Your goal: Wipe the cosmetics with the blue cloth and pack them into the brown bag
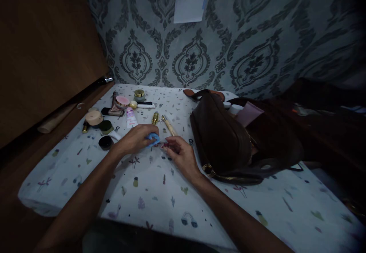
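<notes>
My left hand (135, 138) is closed on a crumpled light-blue cloth (153, 140). Between its fingertips, my right hand (184, 157) pinches a small, slim reddish and clear item (162, 144), perhaps a lip gloss tube; the fingers partly hide it. The cloth touches or nearly touches the left end of that item. Just beyond both hands lie a gold tube (154, 118) and a cream-coloured stick (168, 125) with a gold end. A white and pink squeeze tube (131, 118) lies beyond the left hand.
A dark brown leather bag (219, 138) stands open at right, with a pink tube (248, 114) and white-lidded jars inside. To the left are a black-lidded jar (105, 143), a green jar (106, 126), a beige compact (94, 118) and a pink compact (122, 101). A patterned wall rises behind.
</notes>
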The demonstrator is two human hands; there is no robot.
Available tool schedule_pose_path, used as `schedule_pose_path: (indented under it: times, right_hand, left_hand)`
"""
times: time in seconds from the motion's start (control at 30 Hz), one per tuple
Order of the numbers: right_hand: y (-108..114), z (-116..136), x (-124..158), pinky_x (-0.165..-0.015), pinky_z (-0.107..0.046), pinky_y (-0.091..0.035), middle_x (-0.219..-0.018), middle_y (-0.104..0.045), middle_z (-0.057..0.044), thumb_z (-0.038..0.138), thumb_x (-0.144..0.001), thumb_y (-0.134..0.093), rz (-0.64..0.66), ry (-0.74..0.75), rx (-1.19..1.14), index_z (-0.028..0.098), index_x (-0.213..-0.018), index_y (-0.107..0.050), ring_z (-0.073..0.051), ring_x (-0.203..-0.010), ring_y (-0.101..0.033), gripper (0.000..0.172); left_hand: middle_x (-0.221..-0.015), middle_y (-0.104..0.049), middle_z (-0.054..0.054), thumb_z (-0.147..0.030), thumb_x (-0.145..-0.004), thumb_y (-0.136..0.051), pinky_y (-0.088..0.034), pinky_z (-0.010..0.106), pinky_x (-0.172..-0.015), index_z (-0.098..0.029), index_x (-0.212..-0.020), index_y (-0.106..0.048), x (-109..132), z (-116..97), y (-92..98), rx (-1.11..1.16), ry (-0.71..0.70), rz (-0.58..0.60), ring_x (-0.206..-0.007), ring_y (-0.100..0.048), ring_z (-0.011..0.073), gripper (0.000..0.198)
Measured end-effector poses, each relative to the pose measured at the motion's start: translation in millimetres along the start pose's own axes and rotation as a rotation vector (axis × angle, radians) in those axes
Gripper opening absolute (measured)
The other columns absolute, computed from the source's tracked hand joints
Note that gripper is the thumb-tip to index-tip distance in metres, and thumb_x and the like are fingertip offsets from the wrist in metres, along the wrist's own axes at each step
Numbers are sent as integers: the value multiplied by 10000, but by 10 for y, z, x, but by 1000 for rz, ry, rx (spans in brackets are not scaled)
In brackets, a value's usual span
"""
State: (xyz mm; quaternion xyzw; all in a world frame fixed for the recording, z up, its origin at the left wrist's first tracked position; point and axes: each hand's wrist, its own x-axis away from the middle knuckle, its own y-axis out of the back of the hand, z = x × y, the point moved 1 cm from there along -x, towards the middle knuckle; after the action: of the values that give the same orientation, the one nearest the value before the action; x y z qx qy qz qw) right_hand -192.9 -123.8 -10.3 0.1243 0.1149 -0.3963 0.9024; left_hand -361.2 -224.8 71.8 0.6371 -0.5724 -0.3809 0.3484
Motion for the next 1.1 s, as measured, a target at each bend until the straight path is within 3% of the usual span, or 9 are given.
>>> schedule_pose_path:
  times: [0.1, 0.37, 0.67, 0.77, 0.9, 1.1]
  right_hand:
    - [0, -1, 6, -736, -315, -549, -912, -692, -48, 280, -746, -733, 15, 1, 17, 220, -962, -693, -189, -813, -656, 227]
    - [21, -32, -3, -689, -295, -529, -877, -682, -36, 205, -764, -690, 57, 34, 155, 207, -946, -692, -169, -742, -641, 182]
    - [2, 96, 15, -713, -304, -488, -798, -653, -31, 133, -749, -679, 119, 121, 414, 209, -878, -716, -185, -750, -610, 155]
    - [22, 111, 18, -696, -307, -482, -816, -683, -35, 202, -755, -689, 76, 59, 282, 216, -880, -725, -190, -745, -611, 130]
    - [49, 114, 3, -634, -294, -473, -819, -719, -32, 341, -732, -743, 17, -141, -40, 207, -893, -731, -177, -692, -604, 210]
    - [47, 136, -26, -573, -241, -446, -782, -715, -18, 423, -650, -830, 39, -347, -381, 198, -881, -740, -137, -656, -591, 334]
  left_hand:
    - [-946, -662, 13, -184, -844, -537, -415, 288, -789, -224, -921, -636, -9, -13, -55, -9, -16, 27, -908, -604, 204, 132]
    - [-919, -665, 41, -247, -872, -496, -411, 289, -769, -205, -933, -635, 19, 221, 10, -42, 127, 103, -896, -604, 220, 157]
    - [-781, -617, -1, -283, -805, -534, -423, 268, -746, -182, -863, -633, -25, 190, 3, 169, 108, 134, -799, -575, 188, 153]
    - [-764, -603, -11, -314, -770, -562, -432, 251, -690, -175, -856, -632, -33, 164, 41, 366, 136, 87, -747, -554, 169, 178]
    - [-696, -568, -37, -357, -755, -622, -388, 211, -550, -179, -858, -618, -24, 114, 66, 666, 240, -36, -606, -494, 118, 206]
    - [-694, -590, -33, -405, -721, -709, -379, 191, -494, -180, -879, -594, -46, 45, -24, 953, 330, -138, -560, -502, 97, 298]
